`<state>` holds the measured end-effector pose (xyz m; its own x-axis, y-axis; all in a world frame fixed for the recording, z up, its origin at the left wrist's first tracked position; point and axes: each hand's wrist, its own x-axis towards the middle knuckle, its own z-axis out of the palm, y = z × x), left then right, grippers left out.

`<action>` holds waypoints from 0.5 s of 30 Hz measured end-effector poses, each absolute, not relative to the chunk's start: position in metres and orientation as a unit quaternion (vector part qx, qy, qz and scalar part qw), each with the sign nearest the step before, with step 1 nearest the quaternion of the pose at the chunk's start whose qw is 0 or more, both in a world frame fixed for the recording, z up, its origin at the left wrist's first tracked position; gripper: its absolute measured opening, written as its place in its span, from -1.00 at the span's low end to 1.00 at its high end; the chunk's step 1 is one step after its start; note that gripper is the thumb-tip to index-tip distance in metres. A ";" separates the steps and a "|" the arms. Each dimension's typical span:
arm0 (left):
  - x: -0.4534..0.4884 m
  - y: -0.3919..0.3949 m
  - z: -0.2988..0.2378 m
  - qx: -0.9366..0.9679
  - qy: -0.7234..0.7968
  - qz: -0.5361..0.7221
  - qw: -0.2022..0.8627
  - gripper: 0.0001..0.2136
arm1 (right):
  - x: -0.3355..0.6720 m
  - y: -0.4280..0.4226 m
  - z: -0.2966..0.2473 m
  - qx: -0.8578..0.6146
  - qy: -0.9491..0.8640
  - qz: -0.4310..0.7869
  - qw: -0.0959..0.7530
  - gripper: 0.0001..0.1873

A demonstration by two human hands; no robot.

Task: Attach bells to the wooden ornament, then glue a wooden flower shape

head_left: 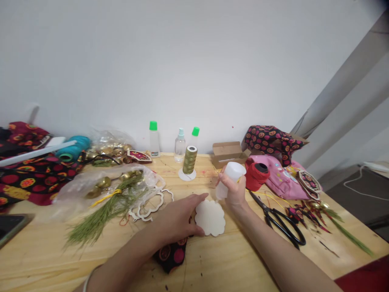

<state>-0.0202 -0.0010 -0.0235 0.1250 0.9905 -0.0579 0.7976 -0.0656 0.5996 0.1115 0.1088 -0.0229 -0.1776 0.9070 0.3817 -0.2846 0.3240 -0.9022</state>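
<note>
In the middle of the table lies a cream scalloped flower-shaped piece (210, 218), flat side up. My left hand (179, 217) pinches its left edge between thumb and fingers. My right hand (235, 190) is wrapped round a translucent white squeeze bottle (232, 174), which is tipped with its base up and its nozzle end down near the piece's upper right edge. I cannot tell whether the nozzle touches. A dark patterned cloth scrap (172, 255) lies partly under my left hand. Scalloped cut-out frames (152, 207) rest left of that hand.
Black-handled scissors (281, 223) and a red thread spool (257, 174) are beside my right forearm. A gold-green thread cone (190, 160) stands behind the hands, near green-capped bottles (154, 140). Left are a green tassel (97, 217), gold bells (103, 182) and a phone (12, 227).
</note>
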 end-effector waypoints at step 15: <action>-0.021 0.000 -0.023 0.714 0.631 0.185 0.238 -0.34 | 0.122 0.107 -0.021 -0.248 -0.603 0.511 0.560 -0.84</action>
<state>-0.0206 -0.0002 -0.0227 0.1343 0.9902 -0.0375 0.8142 -0.0887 0.5737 0.1225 0.1066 -0.0208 -0.2501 0.8720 0.4207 -0.2728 0.3535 -0.8948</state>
